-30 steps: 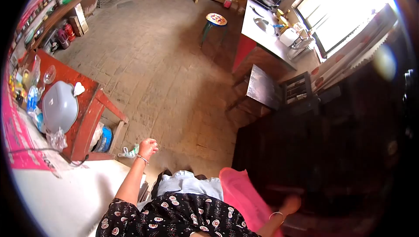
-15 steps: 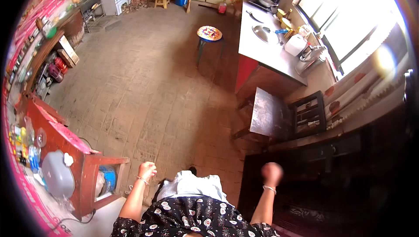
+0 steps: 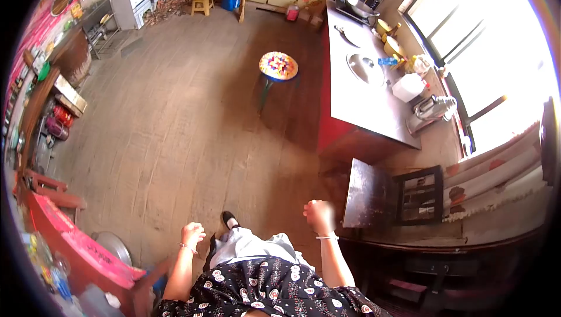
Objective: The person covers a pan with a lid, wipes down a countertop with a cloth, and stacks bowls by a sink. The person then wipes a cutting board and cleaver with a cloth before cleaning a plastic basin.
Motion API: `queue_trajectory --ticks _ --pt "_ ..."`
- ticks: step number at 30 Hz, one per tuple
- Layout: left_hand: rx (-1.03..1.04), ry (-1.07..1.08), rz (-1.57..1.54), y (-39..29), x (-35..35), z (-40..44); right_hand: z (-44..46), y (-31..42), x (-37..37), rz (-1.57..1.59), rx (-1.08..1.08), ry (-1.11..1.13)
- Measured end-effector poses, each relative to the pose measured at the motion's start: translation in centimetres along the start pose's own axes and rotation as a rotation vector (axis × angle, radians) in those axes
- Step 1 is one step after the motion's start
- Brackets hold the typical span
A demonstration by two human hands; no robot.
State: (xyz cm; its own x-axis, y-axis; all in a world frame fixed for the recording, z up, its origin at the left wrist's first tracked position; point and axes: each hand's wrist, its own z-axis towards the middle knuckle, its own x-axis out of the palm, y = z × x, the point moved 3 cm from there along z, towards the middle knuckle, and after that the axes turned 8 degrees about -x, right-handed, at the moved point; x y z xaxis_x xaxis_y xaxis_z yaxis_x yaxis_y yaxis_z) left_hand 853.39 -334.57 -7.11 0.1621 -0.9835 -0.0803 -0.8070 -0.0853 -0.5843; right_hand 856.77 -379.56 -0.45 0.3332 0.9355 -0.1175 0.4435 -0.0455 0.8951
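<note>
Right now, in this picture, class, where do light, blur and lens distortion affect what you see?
Head view: the window glares nearly white; head view: the right hand is smeared, the left hand crisper; head view: the dark cabinet sinks into shadow, its top edge bowed; head view: black rounds off the corners.

The chair (image 3: 369,197) is dark and upright, standing at the lower right of the view. Its flat seat shows pale, scuffed patches and a slight sheen, and its barred, open back is on the right side. The table (image 3: 69,263) is red, at the lower left, partly cut off, with a pink cover (image 3: 93,254) running along one edge.
</note>
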Motion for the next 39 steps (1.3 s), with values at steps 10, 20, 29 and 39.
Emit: queue_trajectory --ticks 10,20,29,39 --pt "0.117 0.137 0.143 -22.5 5.0 12.5 12.4 8.3 8.0 -0.033 0.04 -0.097" --pt "-0.105 0.053 0.2 -32.5 6.6 23.3 35.9 19.4 15.1 -0.1 -0.08 0.043" --pt "-0.181 0.145 0.31 -46.8 9.4 33.2 50.5 27.4 20.0 -0.134 -0.065 -0.042" --pt "-0.007 0.215 0.406 -71.0 14.6 47.9 59.1 30.0 25.2 -0.068 0.044 -0.33"
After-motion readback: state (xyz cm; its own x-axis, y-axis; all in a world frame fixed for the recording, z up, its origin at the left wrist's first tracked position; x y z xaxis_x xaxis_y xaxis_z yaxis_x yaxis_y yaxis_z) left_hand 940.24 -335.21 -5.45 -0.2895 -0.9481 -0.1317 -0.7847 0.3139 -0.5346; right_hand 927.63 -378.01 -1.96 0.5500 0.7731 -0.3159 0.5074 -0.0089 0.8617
